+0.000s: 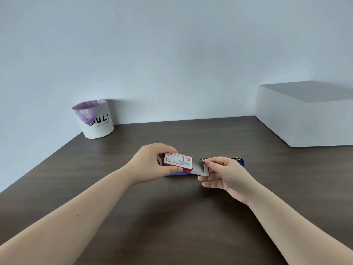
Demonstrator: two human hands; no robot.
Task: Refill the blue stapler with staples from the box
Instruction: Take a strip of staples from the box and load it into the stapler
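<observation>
My left hand (150, 162) grips a small red and white staple box (177, 162) by its left end and holds it level above the dark table. The box's right end flap (201, 167) is open, and my right hand (227, 174) pinches that flap between thumb and fingers. The blue stapler (241, 161) lies on the table right behind and under the box. Only its right tip and a blue strip along its lower edge show; the rest is hidden by the box and my hands.
A white bin (95, 121) with a purple liner stands at the back left against the wall. A large grey-white box (305, 115) sits at the back right. The dark wooden table (172, 217) spreads in front of me.
</observation>
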